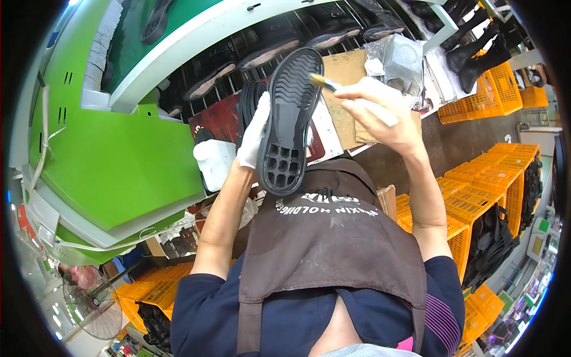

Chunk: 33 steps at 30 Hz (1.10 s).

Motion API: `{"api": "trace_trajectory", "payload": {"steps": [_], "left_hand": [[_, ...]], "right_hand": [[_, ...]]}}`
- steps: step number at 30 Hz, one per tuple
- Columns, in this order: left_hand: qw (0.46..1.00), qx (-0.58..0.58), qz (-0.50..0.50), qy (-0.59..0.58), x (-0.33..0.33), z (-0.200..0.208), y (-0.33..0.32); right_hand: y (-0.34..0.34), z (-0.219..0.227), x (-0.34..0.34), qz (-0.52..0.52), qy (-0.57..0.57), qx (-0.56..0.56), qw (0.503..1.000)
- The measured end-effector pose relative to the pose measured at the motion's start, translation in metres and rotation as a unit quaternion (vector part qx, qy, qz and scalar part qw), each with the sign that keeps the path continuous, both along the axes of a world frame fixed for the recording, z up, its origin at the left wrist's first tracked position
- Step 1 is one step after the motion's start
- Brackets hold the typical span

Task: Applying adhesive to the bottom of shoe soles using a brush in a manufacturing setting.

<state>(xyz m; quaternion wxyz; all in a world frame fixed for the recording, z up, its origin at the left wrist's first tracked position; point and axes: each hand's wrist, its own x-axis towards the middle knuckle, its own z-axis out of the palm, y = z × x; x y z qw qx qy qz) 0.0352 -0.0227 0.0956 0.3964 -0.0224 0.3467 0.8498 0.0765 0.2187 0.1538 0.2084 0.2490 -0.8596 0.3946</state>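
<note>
Orange crates (465, 199) line the right; lower left stands what seems a fan (95, 301).

Gloved left hand (254, 135) holds a black shoe sole (286, 116); right hand (380, 110) holds a brush (321, 81) over it

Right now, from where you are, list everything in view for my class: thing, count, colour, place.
Shoe sole: one, black, in left hand
Brush: one, tan-tipped, in right hand
Curved strips: several, black, behind left hand
Shoes: several, black, top centre
Boots: several, black, upper right
Jug: one, white, left of sole
Container: one, clear, beyond right hand
Cardboard: several pieces, tan, right of sole
Crates: many, orange, right and lower left
Panel: one large, green, left
Fan: one, grey, lower left
Apron: one, brown, bottom centre
Distant items: too blurred to count
Left hand: one, white-gloved, gripping sole
Right hand: one, mostly bare, gripping brush
</note>
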Motion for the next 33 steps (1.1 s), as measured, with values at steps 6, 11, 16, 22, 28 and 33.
{"api": "trace_trajectory", "payload": {"steps": [6,11,16,22,28,33], "left_hand": [[0.995,0.048,0.053,-0.074,0.000,0.015,0.006],[0.985,0.147,-0.075,-0.055,-0.003,0.016,-0.001],[0.991,0.031,0.035,-0.123,0.007,0.011,0.000],[0.997,0.049,0.006,-0.052,-0.001,-0.003,-0.001],[0.999,-0.003,0.030,-0.012,0.003,0.000,0.005],[0.998,0.030,0.051,-0.027,-0.010,-0.008,0.004]], "right_hand": [[-0.040,0.006,0.031,0.222,-0.148,-0.011,0.964],[-0.020,-0.011,0.002,0.209,-0.087,-0.025,0.974],[0.007,-0.024,-0.011,-0.004,-0.075,0.020,0.997],[-0.020,0.000,0.012,0.138,-0.137,-0.044,0.980],[-0.021,-0.010,0.002,0.031,-0.050,-0.026,0.998],[-0.054,0.006,0.044,0.211,-0.152,0.033,0.965]]}}
